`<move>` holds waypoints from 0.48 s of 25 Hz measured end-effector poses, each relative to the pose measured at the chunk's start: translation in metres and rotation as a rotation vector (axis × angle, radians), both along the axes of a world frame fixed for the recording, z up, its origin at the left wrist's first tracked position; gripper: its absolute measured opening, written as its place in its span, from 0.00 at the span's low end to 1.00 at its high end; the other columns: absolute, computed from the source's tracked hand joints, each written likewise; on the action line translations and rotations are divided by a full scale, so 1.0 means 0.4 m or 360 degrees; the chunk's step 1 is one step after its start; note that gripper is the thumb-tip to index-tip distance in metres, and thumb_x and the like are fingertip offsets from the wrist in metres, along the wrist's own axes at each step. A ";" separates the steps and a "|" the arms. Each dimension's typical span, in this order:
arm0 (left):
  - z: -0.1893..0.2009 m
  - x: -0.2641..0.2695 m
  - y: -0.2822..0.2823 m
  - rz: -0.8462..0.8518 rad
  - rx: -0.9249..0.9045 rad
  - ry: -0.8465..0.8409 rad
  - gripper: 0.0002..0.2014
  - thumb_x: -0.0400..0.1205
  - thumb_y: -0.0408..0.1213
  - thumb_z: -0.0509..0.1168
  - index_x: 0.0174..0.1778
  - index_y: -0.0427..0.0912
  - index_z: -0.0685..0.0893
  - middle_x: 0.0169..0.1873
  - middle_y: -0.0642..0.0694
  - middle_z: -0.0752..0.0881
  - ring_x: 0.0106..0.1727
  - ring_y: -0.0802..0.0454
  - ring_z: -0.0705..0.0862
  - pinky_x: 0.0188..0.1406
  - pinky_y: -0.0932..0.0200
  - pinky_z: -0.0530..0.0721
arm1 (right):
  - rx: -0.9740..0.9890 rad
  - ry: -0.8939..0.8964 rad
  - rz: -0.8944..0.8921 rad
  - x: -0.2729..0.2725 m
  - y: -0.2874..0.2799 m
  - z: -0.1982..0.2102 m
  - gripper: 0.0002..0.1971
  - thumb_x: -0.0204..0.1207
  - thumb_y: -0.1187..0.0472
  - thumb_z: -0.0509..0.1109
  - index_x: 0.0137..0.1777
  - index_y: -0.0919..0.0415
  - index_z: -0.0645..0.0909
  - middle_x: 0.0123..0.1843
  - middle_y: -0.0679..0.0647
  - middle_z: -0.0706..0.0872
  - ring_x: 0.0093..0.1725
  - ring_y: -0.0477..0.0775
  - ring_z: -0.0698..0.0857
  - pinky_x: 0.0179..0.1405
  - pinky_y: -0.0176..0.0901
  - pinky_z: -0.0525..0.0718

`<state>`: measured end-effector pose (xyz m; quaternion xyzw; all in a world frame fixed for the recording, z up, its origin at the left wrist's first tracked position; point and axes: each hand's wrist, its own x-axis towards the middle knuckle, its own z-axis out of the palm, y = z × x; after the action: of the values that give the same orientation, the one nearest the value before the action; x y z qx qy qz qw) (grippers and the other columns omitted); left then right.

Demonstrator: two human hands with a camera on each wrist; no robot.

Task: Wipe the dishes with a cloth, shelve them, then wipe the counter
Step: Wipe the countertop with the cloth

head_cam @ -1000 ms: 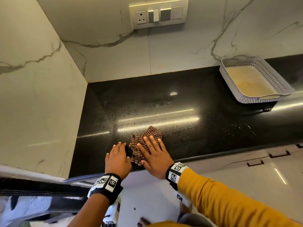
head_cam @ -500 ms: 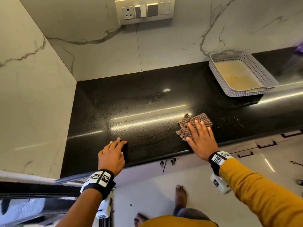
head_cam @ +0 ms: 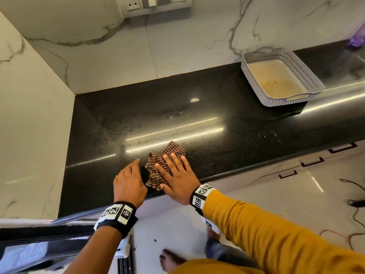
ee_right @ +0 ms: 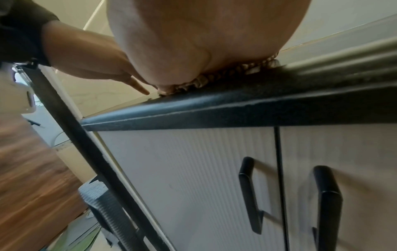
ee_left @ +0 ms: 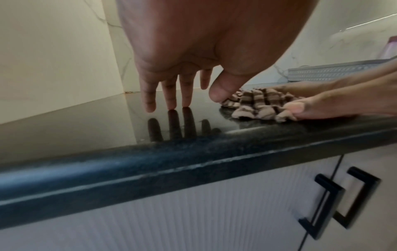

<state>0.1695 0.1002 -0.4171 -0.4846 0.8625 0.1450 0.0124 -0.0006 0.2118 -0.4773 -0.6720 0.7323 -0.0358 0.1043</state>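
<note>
Black polished granite counter carried a grey perforated plastic basket with a beige liner, while the flat-fingered right hand had slid the brown checked cloth back beside the relaxed, empty left hand.

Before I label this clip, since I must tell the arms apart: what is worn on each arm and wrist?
The left hand has a bare forearm and a black wristband bearing white squares with black coded markings. The right hand wears a similar marked band and a mustard-yellow long sleeve. Both hands are bare.
</note>
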 end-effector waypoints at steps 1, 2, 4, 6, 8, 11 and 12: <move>0.001 -0.021 0.011 -0.0028 -0.0032 -0.0006 0.36 0.78 0.34 0.68 0.85 0.41 0.68 0.75 0.34 0.80 0.76 0.33 0.78 0.76 0.31 0.77 | -0.0003 0.0009 0.0024 -0.013 0.005 -0.001 0.37 0.87 0.36 0.50 0.93 0.46 0.48 0.94 0.61 0.47 0.93 0.67 0.45 0.90 0.71 0.42; 0.001 -0.040 0.022 -0.0062 -0.0057 -0.0002 0.36 0.77 0.35 0.69 0.84 0.41 0.68 0.75 0.34 0.79 0.76 0.33 0.78 0.75 0.30 0.77 | -0.0022 0.0019 0.0040 -0.033 0.017 -0.002 0.37 0.87 0.36 0.50 0.93 0.46 0.47 0.95 0.59 0.46 0.93 0.65 0.45 0.90 0.69 0.42; 0.003 -0.107 0.041 -0.0154 -0.0074 -0.0008 0.36 0.79 0.39 0.69 0.85 0.42 0.67 0.79 0.36 0.77 0.80 0.34 0.75 0.78 0.29 0.74 | -0.0064 0.0030 -0.0017 -0.115 0.052 0.000 0.37 0.87 0.36 0.50 0.93 0.45 0.47 0.95 0.57 0.46 0.94 0.62 0.45 0.90 0.68 0.42; 0.012 -0.185 0.058 -0.0285 -0.0037 -0.0055 0.36 0.83 0.48 0.67 0.87 0.44 0.65 0.84 0.38 0.70 0.85 0.37 0.68 0.84 0.30 0.67 | -0.0049 0.0053 -0.0199 -0.229 0.107 0.001 0.37 0.87 0.35 0.51 0.93 0.45 0.49 0.95 0.56 0.48 0.94 0.61 0.47 0.90 0.68 0.44; 0.017 -0.273 0.082 -0.0437 0.0016 -0.0146 0.37 0.85 0.54 0.64 0.89 0.47 0.61 0.89 0.39 0.61 0.90 0.38 0.59 0.88 0.33 0.59 | -0.0020 0.0097 -0.0445 -0.375 0.192 0.005 0.37 0.86 0.34 0.51 0.93 0.45 0.54 0.94 0.57 0.53 0.93 0.63 0.53 0.89 0.67 0.49; 0.007 -0.334 0.091 -0.0539 0.0183 -0.0348 0.40 0.84 0.60 0.65 0.90 0.52 0.57 0.91 0.39 0.52 0.91 0.35 0.52 0.88 0.32 0.57 | 0.0061 0.0124 -0.0737 -0.550 0.320 0.004 0.37 0.83 0.34 0.51 0.90 0.49 0.63 0.91 0.60 0.64 0.89 0.67 0.66 0.85 0.68 0.59; 0.007 -0.369 0.089 -0.0551 0.0203 -0.0404 0.41 0.83 0.61 0.67 0.89 0.52 0.57 0.91 0.38 0.51 0.90 0.33 0.53 0.87 0.31 0.61 | 0.0088 0.0135 -0.0860 -0.621 0.371 0.012 0.39 0.83 0.33 0.49 0.91 0.50 0.63 0.91 0.60 0.64 0.89 0.67 0.66 0.85 0.68 0.61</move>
<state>0.0221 0.1358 -0.4143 -0.3419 0.9135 0.1328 0.1760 -0.2491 0.3604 -0.4725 -0.4502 0.8894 -0.0142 0.0785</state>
